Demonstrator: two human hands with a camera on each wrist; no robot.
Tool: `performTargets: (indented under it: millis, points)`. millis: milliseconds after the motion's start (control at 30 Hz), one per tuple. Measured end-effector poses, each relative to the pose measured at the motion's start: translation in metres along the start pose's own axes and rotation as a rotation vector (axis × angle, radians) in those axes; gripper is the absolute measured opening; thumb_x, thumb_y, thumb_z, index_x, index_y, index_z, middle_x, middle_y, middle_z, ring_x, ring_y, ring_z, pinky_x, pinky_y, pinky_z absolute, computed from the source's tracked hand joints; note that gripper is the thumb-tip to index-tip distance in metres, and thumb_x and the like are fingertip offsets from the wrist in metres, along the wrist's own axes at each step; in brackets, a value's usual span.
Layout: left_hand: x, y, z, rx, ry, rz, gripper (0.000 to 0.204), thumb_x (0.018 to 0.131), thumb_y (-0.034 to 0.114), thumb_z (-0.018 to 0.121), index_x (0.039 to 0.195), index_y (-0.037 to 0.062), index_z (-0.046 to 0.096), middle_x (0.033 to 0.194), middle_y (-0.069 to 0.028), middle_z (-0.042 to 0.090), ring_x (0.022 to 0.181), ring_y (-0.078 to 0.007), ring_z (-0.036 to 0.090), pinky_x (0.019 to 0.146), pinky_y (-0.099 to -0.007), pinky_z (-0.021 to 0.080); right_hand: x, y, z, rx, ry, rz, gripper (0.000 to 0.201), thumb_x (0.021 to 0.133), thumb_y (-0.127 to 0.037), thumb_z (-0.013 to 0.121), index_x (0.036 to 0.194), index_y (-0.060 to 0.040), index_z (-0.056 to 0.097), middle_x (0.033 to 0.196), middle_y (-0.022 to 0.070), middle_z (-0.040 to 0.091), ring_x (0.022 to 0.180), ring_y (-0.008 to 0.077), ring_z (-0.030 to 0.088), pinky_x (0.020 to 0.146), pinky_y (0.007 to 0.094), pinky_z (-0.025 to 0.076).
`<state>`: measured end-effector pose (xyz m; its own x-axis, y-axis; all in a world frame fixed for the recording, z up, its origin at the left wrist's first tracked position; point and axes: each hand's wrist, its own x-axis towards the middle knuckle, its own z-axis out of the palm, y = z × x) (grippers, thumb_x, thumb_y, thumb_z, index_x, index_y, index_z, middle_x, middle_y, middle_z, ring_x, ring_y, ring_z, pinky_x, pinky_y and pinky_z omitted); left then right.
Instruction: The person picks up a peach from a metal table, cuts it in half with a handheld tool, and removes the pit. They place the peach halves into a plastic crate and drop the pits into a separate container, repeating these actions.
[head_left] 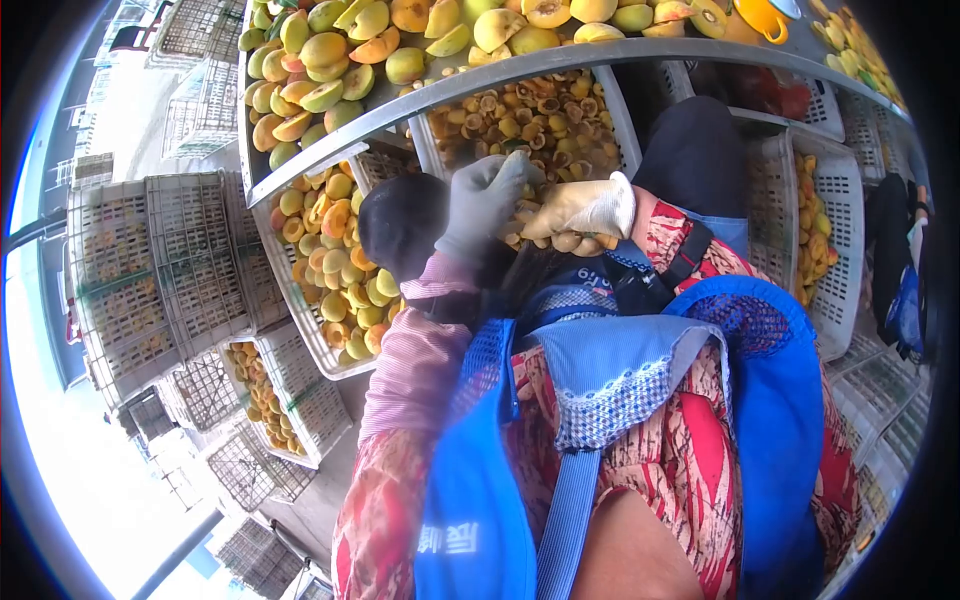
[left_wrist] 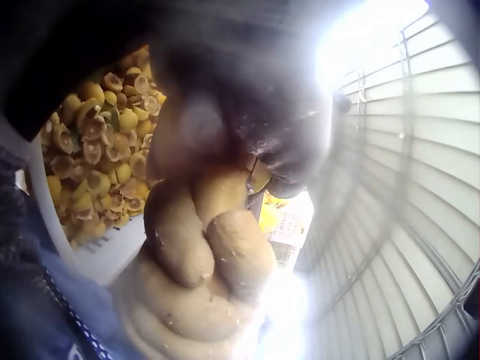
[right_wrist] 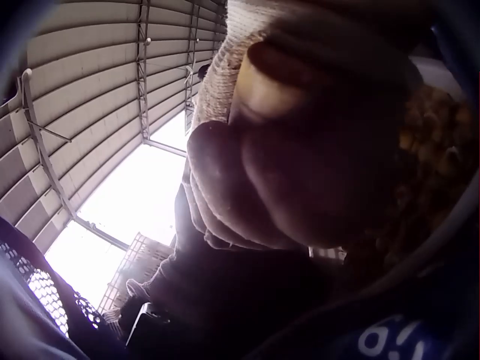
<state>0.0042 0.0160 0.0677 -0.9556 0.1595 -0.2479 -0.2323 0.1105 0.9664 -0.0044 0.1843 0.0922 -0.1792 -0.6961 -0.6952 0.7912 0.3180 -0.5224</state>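
Observation:
My left hand point(head_left: 487, 205), in a grey glove, has its fingers curled and is up against my right hand point(head_left: 580, 215) in front of my lap. The right hand wears a cream glove with a smooth tan palm side, its fingers curled. A bit of orange peach point(head_left: 606, 241) shows at the right hand's fingers. The left wrist view shows the gloved fingers point(left_wrist: 180, 244) of the right hand bent close under the dark left glove; I cannot tell what the left hand holds. Just beyond both hands is a crate point(head_left: 622, 120) of small brownish-yellow, cup-shaped fruit pieces point(head_left: 540, 115).
A metal-edged table point(head_left: 400, 105) heaped with halved peaches point(head_left: 330, 55) runs across the far side, with a yellow cup point(head_left: 765, 18) on it. Peach-filled crates stand left point(head_left: 290, 300) and right point(head_left: 845, 220). Stacked crates point(head_left: 160, 270) rise farther left. Another person point(head_left: 900, 260) is at far right.

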Motion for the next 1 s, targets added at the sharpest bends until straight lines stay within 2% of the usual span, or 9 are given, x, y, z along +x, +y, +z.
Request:
performTargets:
  millis: [133, 433, 533, 600, 667, 733, 800, 867, 1000]
  points:
    - [0.002, 0.018, 0.001, -0.087, -0.065, -0.198, 0.037, 0.094, 0.034, 0.059, 0.087, -0.001, 0.07, 0.075, -0.0069, 0.067, 0.06, -0.0099, 0.059, 0.055, -0.0228, 0.048, -0.002, 0.008, -0.009, 0.119, -0.083, -0.028, 0.017, 0.088, -0.019, 0.056, 0.079, -0.0045, 0.053, 0.047, -0.0047, 0.033, 0.031, 0.0046, 0.027, 0.03, 0.0225, 0.018]
    - [0.03, 0.012, 0.026, -0.329, 0.078, 0.264, 0.042, 0.099, 0.036, 0.047, 0.1, -0.0027, 0.063, 0.086, -0.0115, 0.067, 0.075, -0.0207, 0.064, 0.071, -0.0309, 0.053, -0.001, 0.033, -0.042, 0.528, -0.693, -0.476, 0.027, 0.092, -0.032, 0.059, 0.081, -0.0081, 0.051, 0.045, -0.0041, 0.031, 0.028, 0.0046, 0.023, 0.028, 0.0212, 0.017]
    - [0.033, 0.012, -0.003, -0.067, 0.301, 0.383, 0.04, 0.097, 0.036, 0.048, 0.105, -0.0013, 0.062, 0.097, -0.0122, 0.066, 0.087, -0.0242, 0.063, 0.079, -0.0344, 0.051, -0.001, 0.026, -0.047, 0.614, -0.266, -0.467, 0.027, 0.093, -0.033, 0.058, 0.083, -0.0095, 0.053, 0.048, -0.0035, 0.035, 0.03, 0.0047, 0.024, 0.029, 0.0214, 0.019]
    - [0.025, 0.027, -0.051, -0.139, 0.499, 0.286, 0.034, 0.095, 0.029, 0.054, 0.096, -0.0027, 0.066, 0.091, -0.0108, 0.067, 0.081, -0.0191, 0.062, 0.076, -0.0319, 0.05, 0.04, 0.028, -0.052, -0.005, 0.409, -0.15, 0.025, 0.093, -0.033, 0.055, 0.089, -0.0084, 0.059, 0.052, 0.0004, 0.042, 0.035, 0.0129, 0.039, 0.033, 0.0288, 0.031]
    - [0.013, 0.035, -0.111, -0.046, 0.729, 0.194, 0.029, 0.094, 0.023, 0.06, 0.087, -0.004, 0.069, 0.084, -0.0095, 0.068, 0.075, -0.014, 0.06, 0.072, -0.0293, 0.05, 0.041, 0.023, -0.039, -0.174, 0.543, -0.152, 0.031, 0.087, -0.033, 0.057, 0.098, -0.0036, 0.06, 0.067, 0.0096, 0.053, 0.054, 0.0203, 0.052, 0.05, 0.0343, 0.042]
    - [0.01, 0.023, -0.174, 1.079, 0.962, 0.12, 0.035, 0.087, 0.035, 0.064, 0.098, 0.0031, 0.069, 0.101, -0.0137, 0.067, 0.091, -0.0277, 0.064, 0.08, -0.0384, 0.05, 0.04, 0.028, -0.024, -0.334, 0.683, -0.143, 0.041, 0.082, -0.032, 0.058, 0.106, 0.0012, 0.061, 0.081, 0.0188, 0.064, 0.072, 0.0277, 0.066, 0.067, 0.0398, 0.053]
    - [0.019, 0.044, -0.187, 1.177, 0.909, 0.124, 0.044, 0.084, 0.042, 0.064, 0.107, 0.0049, 0.066, 0.11, -0.0157, 0.063, 0.1, -0.0332, 0.062, 0.084, -0.0422, 0.049, 0.066, 0.044, -0.04, -0.905, 0.853, -0.471, 0.045, 0.082, -0.034, 0.057, 0.107, 0.003, 0.061, 0.085, 0.0218, 0.065, 0.073, 0.0295, 0.065, 0.07, 0.0399, 0.052]
    - [0.049, 0.066, -0.174, 1.249, 0.806, 0.267, 0.044, 0.084, 0.042, 0.064, 0.113, 0.0077, 0.064, 0.111, -0.0146, 0.063, 0.098, -0.0323, 0.062, 0.083, -0.0415, 0.05, 0.08, 0.038, -0.046, -0.47, 0.858, -0.328, 0.046, 0.082, -0.035, 0.057, 0.109, 0.0024, 0.06, 0.083, 0.022, 0.065, 0.071, 0.0309, 0.065, 0.069, 0.0395, 0.052]
    - [0.139, 0.097, -0.134, 1.325, 0.68, 0.434, 0.068, 0.083, 0.052, 0.063, 0.135, 0.0115, 0.048, 0.125, -0.0194, 0.055, 0.105, -0.0366, 0.06, 0.085, -0.0455, 0.049, 0.08, 0.031, -0.035, -0.811, 0.824, -0.281, 0.056, 0.083, -0.042, 0.053, 0.117, 0.0031, 0.055, 0.109, 0.0292, 0.06, 0.097, 0.0365, 0.062, 0.084, 0.0453, 0.049]
